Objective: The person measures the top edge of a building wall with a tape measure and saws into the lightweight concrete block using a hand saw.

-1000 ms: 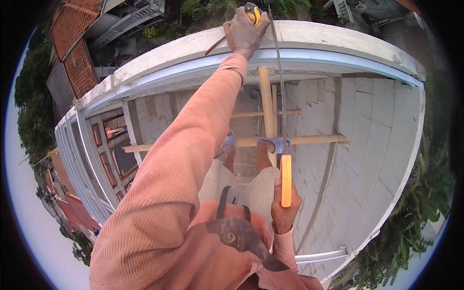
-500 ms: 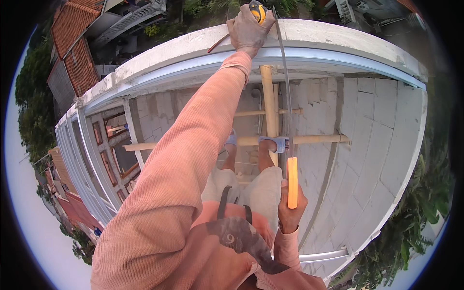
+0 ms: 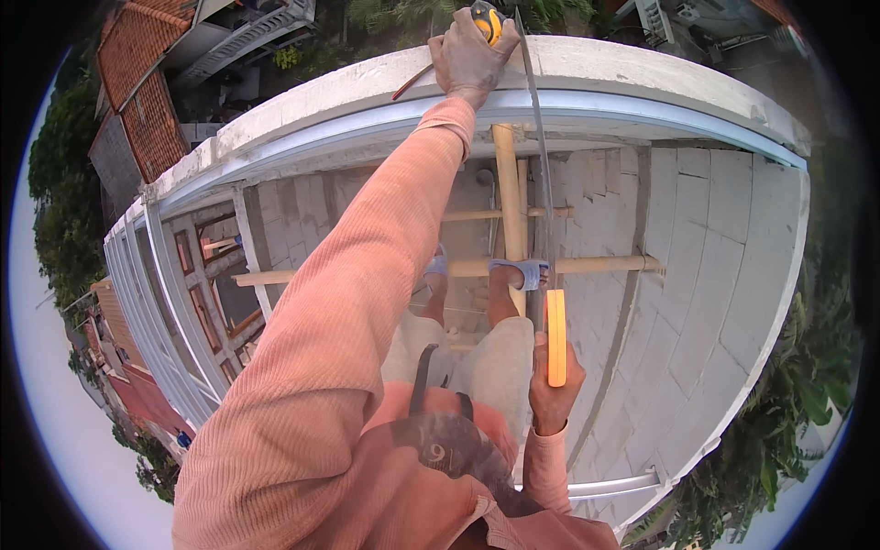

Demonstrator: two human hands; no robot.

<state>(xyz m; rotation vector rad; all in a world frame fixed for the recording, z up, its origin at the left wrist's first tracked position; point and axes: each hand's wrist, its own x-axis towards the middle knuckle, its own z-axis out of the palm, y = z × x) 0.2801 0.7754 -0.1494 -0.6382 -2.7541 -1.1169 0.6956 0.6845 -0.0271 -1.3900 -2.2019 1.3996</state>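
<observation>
My left hand [image 3: 470, 60] is closed around a yellow-and-black tape measure [image 3: 489, 20], over the top of the pale block wall [image 3: 605, 66]. A thin reddish stick, perhaps a pencil [image 3: 412, 82], juts out from under this hand on its left. My right hand [image 3: 555, 385] grips the orange handle of a handsaw [image 3: 555, 341]. Its long blade [image 3: 541, 156] reaches forward to the wall top and crosses it just right of my left hand. The blade's cutting edge against the block is too narrow to make out.
A metal channel [image 3: 660, 112] runs along the wall's near side. Below, my sandalled feet [image 3: 518, 272] stand at crossed bamboo poles [image 3: 605, 264]. Block walls drop away at right. Metal framing [image 3: 165, 284] stands at left, with a tiled roof [image 3: 147, 119] and plants beyond.
The handsaw and my right hand have shifted slightly forward, toward the wall. My left hand and the tape measure stay in place.
</observation>
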